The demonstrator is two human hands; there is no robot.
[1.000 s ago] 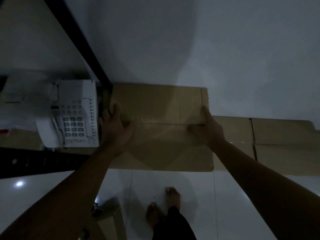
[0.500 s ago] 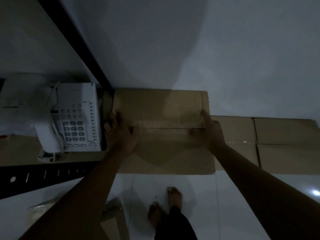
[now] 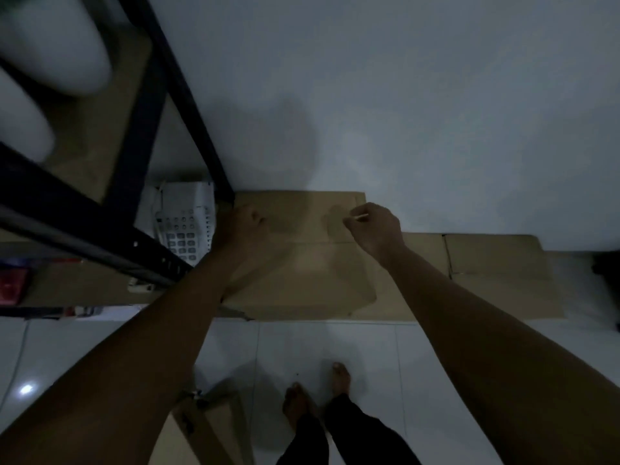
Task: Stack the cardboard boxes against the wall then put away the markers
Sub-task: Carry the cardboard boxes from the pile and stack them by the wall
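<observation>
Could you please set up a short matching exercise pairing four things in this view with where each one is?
Things:
1. desk telephone
2. top cardboard box
3. bare feet
4. lower cardboard box

Places:
A. on the white floor tiles, at the bottom of the view
B. against the wall, under both hands
C. on the shelf behind the black rack post
D. against the wall, right of the right arm

Pairs: 1-C, 2-B, 3-A, 4-D

Office storeroom — desk phone [image 3: 184, 226], metal shelving [image 3: 141, 129], cardboard boxes [image 3: 302, 263].
</observation>
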